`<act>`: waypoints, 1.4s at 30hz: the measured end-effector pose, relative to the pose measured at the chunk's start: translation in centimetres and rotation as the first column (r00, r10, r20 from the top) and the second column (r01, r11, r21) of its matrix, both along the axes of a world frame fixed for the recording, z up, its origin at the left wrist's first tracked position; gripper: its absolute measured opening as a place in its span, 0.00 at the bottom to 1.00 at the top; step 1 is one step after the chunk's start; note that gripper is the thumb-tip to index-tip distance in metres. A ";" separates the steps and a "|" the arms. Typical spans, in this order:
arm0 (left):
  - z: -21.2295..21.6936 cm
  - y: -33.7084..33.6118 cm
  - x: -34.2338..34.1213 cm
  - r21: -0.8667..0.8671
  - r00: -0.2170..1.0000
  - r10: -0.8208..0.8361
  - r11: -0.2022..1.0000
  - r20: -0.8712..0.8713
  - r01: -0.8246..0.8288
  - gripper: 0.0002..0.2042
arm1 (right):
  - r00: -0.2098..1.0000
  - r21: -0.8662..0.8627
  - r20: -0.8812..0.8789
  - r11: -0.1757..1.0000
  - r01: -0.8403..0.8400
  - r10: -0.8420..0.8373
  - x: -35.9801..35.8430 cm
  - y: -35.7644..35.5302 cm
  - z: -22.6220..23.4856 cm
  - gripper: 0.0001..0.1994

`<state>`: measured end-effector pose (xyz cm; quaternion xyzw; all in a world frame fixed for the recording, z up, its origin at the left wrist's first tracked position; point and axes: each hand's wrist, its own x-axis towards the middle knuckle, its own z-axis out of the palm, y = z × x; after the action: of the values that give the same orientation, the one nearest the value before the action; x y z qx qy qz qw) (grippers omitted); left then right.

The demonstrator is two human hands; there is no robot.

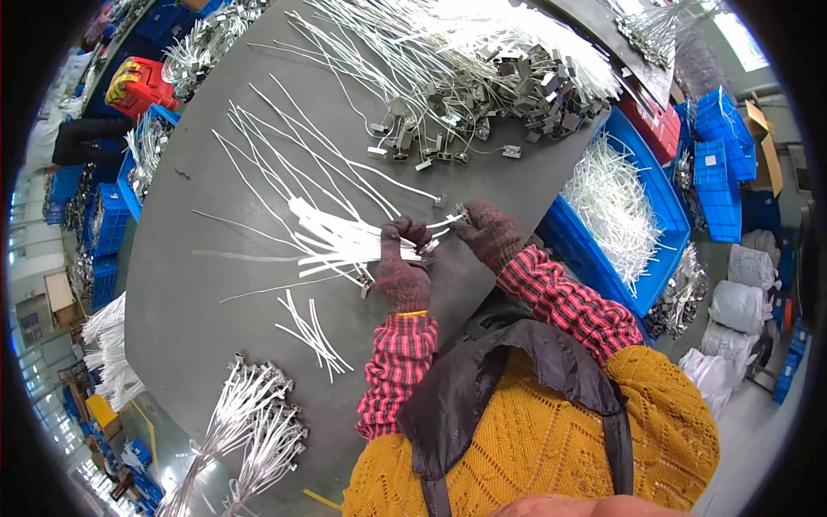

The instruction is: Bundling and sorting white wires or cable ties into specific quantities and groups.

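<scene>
My left hand, in a dark knit glove, is closed around a bundle of white cables with white sleeves, which fans out to the left across the table. To its right, my right hand, gloved alike, pinches a small metal connector. A short white sleeve runs between the two hands, partly covered by the fingers. Just above them a single wire ends in another metal connector. Several loose white tubes lie on the table left of my left forearm.
The dark table bears a large heap of wires with metal connectors at the far side. Tied cable bundles lie at the near left edge. Against the right edge stands a blue crate of white tubes. A red case is at far left.
</scene>
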<state>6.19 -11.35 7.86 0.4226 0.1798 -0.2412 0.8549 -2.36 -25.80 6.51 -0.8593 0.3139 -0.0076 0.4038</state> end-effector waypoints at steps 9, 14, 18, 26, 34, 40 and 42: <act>1.2 -1.9 -1.3 0.155 0.954 -0.134 0.983 0.269 0.095 0.11 | 0.894 0.657 -0.224 0.618 0.432 -0.387 1.9 -0.4 -0.4 0.20; 2.1 -1.3 0.1 0.160 0.968 -0.024 0.987 0.249 -0.017 0.12 | 0.985 0.163 -0.144 0.979 0.123 -0.100 0.9 -1.9 -0.4 0.27; 3.6 0.7 2.1 0.168 0.967 -0.070 0.985 0.244 0.029 0.09 | 0.949 -0.210 0.267 0.971 -0.115 0.170 -1.1 -3.5 1.1 0.40; 6.7 -0.6 0.6 0.185 0.902 -0.216 0.970 0.374 0.156 0.14 | 0.943 0.800 0.298 0.578 -0.161 -0.150 -2.4 -3.8 4.5 0.17; 4.6 -5.8 -6.5 0.751 0.720 -0.539 0.659 0.437 0.039 0.11 | 0.871 0.772 0.424 0.602 -0.204 -0.248 -6.3 -2.1 6.0 0.19; 4.2 -9.9 -5.7 0.291 0.990 -0.069 0.956 0.127 0.029 0.12 | 0.871 0.594 0.467 0.785 -0.178 -0.156 -10.7 -3.7 5.3 0.18; 3.6 -11.0 -4.9 0.057 0.996 -0.090 0.994 -0.010 0.090 0.14 | 0.911 0.471 0.409 0.867 -0.161 -0.053 -13.1 -4.7 4.5 0.17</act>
<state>1.25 -22.37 11.50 0.4539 0.1707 -0.2759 0.8299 -15.46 -30.53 10.99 -0.7147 0.1890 -0.0946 0.6668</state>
